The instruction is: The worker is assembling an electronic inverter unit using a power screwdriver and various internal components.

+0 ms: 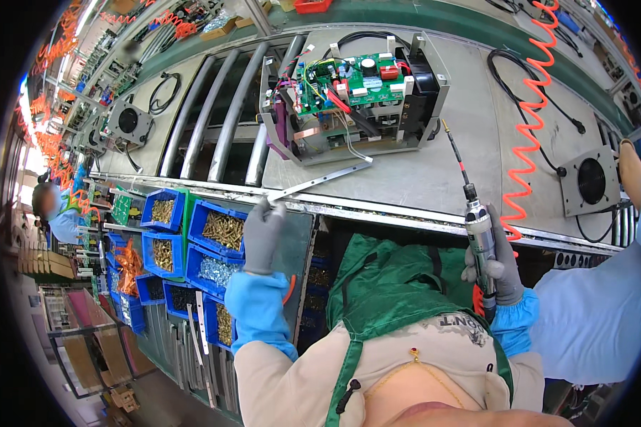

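My left hand (263, 236), in a grey glove, pinches the near end of a thin metal strip (320, 181) with holes along it. The strip's far end reaches to the front of an open electronic unit (352, 92) with a green circuit board, wires and a black fan housing. My right hand (504, 260), also gloved, is wrapped round a power screwdriver (480, 231). Its long bit points up and away, with the tip just right of the unit. Whether a screw sits on the tip is too small to tell.
Blue bins (216, 228) of brass and silver screws stand at my left. Metal rollers (224, 117) lie left of the unit. A coiled orange hose (525, 142) hangs at the right, near a fan panel (591, 181) with a black cable. A co-worker's arm (630, 171) reaches in there.
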A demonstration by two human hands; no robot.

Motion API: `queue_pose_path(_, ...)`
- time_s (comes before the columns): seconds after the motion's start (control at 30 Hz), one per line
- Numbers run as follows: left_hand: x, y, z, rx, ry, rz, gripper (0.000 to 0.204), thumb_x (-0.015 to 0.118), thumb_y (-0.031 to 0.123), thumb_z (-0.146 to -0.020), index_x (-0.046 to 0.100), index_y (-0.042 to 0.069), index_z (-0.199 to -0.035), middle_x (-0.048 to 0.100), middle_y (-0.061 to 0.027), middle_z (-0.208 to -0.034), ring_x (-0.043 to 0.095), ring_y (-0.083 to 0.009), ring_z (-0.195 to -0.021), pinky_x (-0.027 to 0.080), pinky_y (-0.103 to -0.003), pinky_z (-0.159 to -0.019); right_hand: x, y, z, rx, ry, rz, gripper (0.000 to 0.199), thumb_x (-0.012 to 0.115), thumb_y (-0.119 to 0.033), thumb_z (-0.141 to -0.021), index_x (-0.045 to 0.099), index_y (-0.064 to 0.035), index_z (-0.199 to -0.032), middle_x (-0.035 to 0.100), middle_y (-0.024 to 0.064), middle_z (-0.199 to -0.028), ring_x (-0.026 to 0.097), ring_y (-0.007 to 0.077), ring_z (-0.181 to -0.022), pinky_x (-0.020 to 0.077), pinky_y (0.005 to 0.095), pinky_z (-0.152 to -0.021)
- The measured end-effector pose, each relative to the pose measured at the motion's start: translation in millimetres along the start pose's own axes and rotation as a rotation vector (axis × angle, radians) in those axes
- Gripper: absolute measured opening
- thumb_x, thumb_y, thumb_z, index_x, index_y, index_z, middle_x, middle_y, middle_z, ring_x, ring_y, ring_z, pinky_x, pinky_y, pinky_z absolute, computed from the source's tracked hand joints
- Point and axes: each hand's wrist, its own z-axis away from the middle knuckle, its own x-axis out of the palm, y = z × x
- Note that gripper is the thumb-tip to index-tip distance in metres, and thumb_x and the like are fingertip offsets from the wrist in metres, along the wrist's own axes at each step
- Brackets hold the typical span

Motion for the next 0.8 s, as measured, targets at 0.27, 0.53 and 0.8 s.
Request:
queue_pose_path(0.27,93.7,10.9,-66.6,0.596,-0.131,-1.326,0.026,0.063,0.014,-0.079,0.064,0.011,-0.105,0.061,-0.0087,-0.108,0.056,-0.0298,-0.106,0.047,-0.042,-0.088,12.0,-2.7,-11.1,0.005,-0.008,0.021,0.134,0.087,-0.054,-0.051,0.005,-0.021,-0.152,0.056,0.0119,-0.079,0.059,0.018,-0.053,0.0553,0.0321,-0.056)
queue_pose_path(0.53,100.7,-2.8,-73.1,0.506,-0.186,-1.419,0.029,0.063,0.014,-0.078,0.061,0.011,-0.107,0.06,-0.0125,-0.105,0.057,-0.0324,-0.101,0.048,-0.043,-0.084,10.3,5.4,-12.3,-0.11,-0.081,-0.181,0.12,0.085,-0.036,-0.062,0.006,-0.0213,-0.152,0.058,0.0145,-0.081,0.063,0.0221,-0.054,0.0585,0.0376,-0.057)
queue_pose_path(0.8,96.3,78.6,-34.6,1.277,-0.268,-0.951,0.027,0.056,0.005,-0.079,0.058,0.008,-0.106,0.06,-0.0101,-0.112,0.058,-0.0287,-0.098,0.048,-0.041,-0.078,13.9,2.9,-4.7,-0.342,-0.124,-0.365,0.116,0.082,-0.028,-0.066,0.004,-0.0185,-0.152,0.059,0.0169,-0.082,0.064,0.0238,-0.056,0.059,0.0394,-0.058)
